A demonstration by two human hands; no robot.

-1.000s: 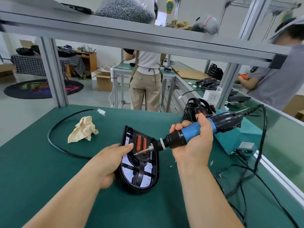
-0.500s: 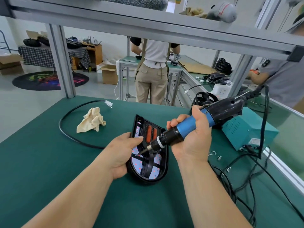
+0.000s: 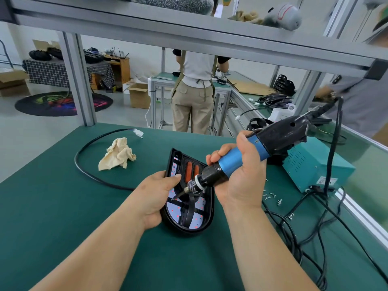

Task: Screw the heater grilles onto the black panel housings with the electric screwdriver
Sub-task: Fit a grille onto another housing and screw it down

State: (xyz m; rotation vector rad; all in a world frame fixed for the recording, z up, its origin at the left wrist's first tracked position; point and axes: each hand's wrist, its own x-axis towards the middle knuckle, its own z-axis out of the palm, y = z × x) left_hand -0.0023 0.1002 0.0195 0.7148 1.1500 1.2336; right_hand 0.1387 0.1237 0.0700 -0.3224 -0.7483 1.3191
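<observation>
The person's left hand (image 3: 156, 196) is gripping the edge of the black panel housing (image 3: 189, 206) lying on the green table (image 3: 63, 217), probably so it cannot turn. The right hand (image 3: 239, 175) is clamping the electric screwdriver (image 3: 231, 162), its bit slanting into the grille (image 3: 190, 208).

Hidden and unclear parts at the screwdriving bench

The left hand (image 3: 156, 198) covers the left rim of the black panel housing (image 3: 206, 219), and the electric screwdriver (image 3: 233, 162), gripped in the right hand (image 3: 241, 181), hides the middle of the heater grille (image 3: 189, 215). Whether the bit tip sits on a screw is too small to tell. The loose screws (image 3: 270, 196) are mere specks. A person in grey (image 3: 361, 106) is blurred and cut by the right edge; the cables (image 3: 294, 225) run off the bottom right corner.
</observation>
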